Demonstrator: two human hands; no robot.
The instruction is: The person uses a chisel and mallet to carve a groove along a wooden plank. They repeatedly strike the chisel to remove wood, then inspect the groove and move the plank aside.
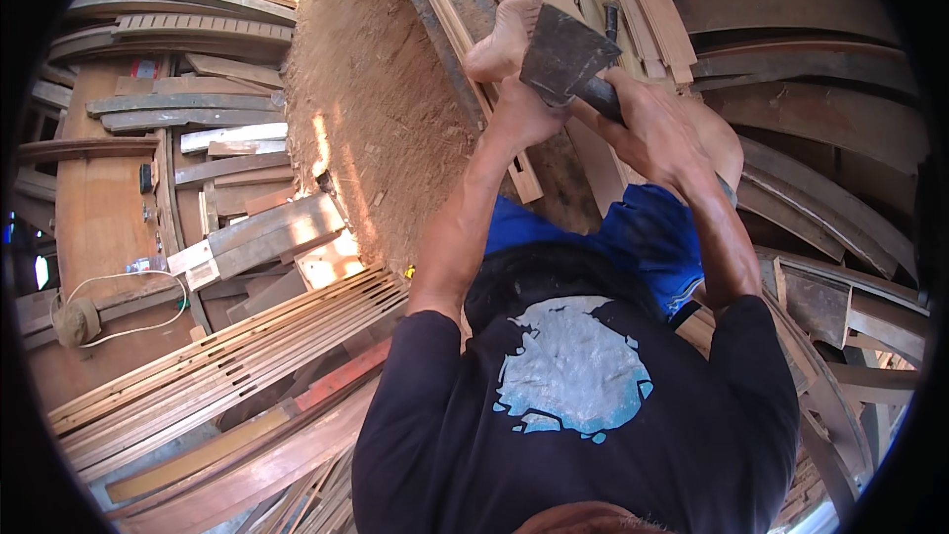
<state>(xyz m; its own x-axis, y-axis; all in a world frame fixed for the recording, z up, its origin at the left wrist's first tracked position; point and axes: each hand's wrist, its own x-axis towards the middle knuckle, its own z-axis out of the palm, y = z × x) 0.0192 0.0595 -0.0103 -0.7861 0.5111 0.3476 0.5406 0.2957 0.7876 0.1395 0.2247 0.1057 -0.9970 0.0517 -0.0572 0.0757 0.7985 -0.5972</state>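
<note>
A tool with a broad, dark, flat blade (565,51) and a short dark handle (599,99) is held up in front of me, above the wood. My right hand (652,124) is closed round its handle. My left hand (529,117) is closed at the blade's lower edge, its fingers partly hidden behind the tool. A dark cylinder (611,20) sticks out beyond the blade; whether it belongs to the tool I cannot tell. My bare foot (504,38) rests by the blade's left side, against long wooden strips (450,10).
Stacked boards (198,30) fill the left side, and curved dark planks (801,69) the right. Sawdust-covered ground (381,109) lies left of my hands. Slotted wooden strips (237,346) lie near on the left, with a block and a looped cord (183,302) farther left.
</note>
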